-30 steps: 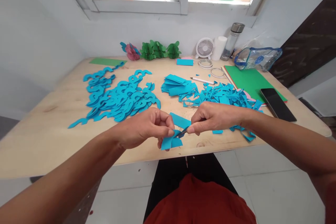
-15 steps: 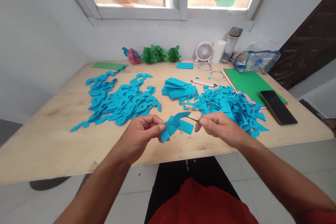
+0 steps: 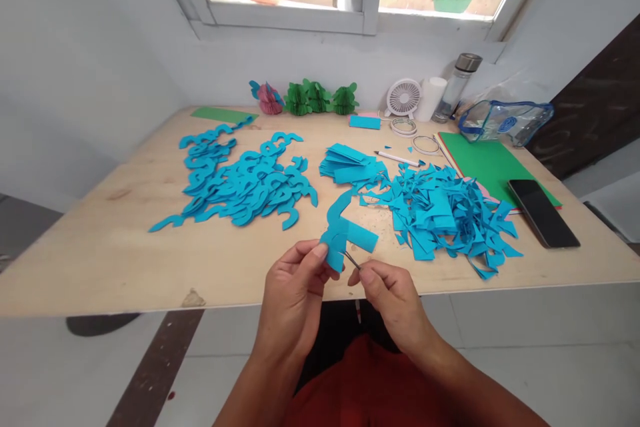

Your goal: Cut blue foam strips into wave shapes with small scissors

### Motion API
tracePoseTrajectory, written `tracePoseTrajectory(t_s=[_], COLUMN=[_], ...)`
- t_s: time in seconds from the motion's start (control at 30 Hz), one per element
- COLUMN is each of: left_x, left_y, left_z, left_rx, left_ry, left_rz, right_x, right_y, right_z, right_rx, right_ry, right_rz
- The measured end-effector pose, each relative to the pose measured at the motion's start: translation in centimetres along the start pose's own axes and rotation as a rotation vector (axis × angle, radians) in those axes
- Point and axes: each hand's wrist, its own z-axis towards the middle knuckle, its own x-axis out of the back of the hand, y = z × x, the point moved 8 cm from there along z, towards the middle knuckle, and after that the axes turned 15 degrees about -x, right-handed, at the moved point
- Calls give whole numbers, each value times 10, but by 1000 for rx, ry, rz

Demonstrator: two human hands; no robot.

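Note:
Between thumb and fingers my left hand (image 3: 300, 280) pinches a blue paper piece (image 3: 340, 230), partly cut, with a curved strip rising at its top and a straight flap to the right. My right hand (image 3: 393, 297) is closed on small scissors (image 3: 353, 260); their thin dark blades touch the paper's lower edge, and the handles are hidden in my fingers. Left of the hands lies a heap of wavy blue cut-outs (image 3: 245, 183). Beyond the paper sits a stack of blue rectangles (image 3: 347, 163), with a pile of blue scraps (image 3: 445, 210) on the right.
A phone (image 3: 543, 213) lies at the right beside green sheets (image 3: 493, 163). Along the back stand green paper figures (image 3: 316, 98), a pink one (image 3: 270, 99), a small fan (image 3: 404, 99), a bottle (image 3: 456, 88) and a clear pouch (image 3: 510, 121). A pencil (image 3: 397, 159) and tape rolls (image 3: 403, 126) lie before them.
The scissors have moved from the curved strip's upper right tip to the paper's lower edge. The paper has turned so the strip points up. My hands are closer together, and the view has shifted left.

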Motion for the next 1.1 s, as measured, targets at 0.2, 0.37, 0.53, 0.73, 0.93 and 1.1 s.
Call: tracePoseTrajectory(t_s=[0.2,0.37,0.53,0.73,0.93,1.1], left_x=[0,-2,-6,-8,-8,-8], left_y=[2,4,4,2,3,2], left_z=[-6,-9,-13,-18,-22,-24], left_rx=[15,3,20,35,-37,-46], left_ry=[8,-6,-49,-25,-5,18], left_rz=[-23,-17,-16,-30,-24,-35], right_x=[-1,2,1,0,0,1], right_y=[0,2,4,-1,-3,-1], right_z=[-2,-6,-8,-12,-14,-15], right_rx=[-14,-38,-26,7,36,27], right_ry=[-30,-33,-39,-15,5,6], right_rz=[1,-11,-39,-42,-87,-98])
